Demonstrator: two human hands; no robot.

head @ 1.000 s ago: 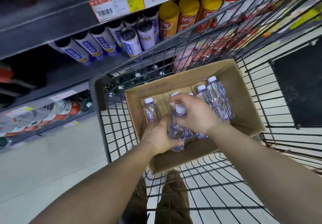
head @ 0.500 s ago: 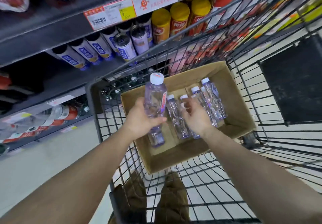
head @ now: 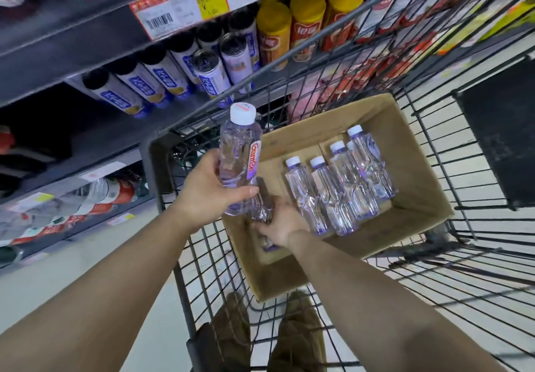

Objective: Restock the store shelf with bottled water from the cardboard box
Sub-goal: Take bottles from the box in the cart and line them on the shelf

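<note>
Left hand (head: pixel 207 195) grips clear ribbed plastic water bottle w/ white cap (head: pixel 240 157), upright above brown cardboard box (head: pixel 411 166). Right hand (head: pixel 279 222) curled round second bottle (head: pixel 262 200) inside box; four more bottles (head: pixel 338 186) stand inside.

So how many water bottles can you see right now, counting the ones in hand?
6, maybe more hidden. One water bottle in the left hand, one gripped by the right hand, four standing in the cardboard box.

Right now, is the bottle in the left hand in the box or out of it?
Out: the left hand holds the bottle above the cardboard box rim.
</note>
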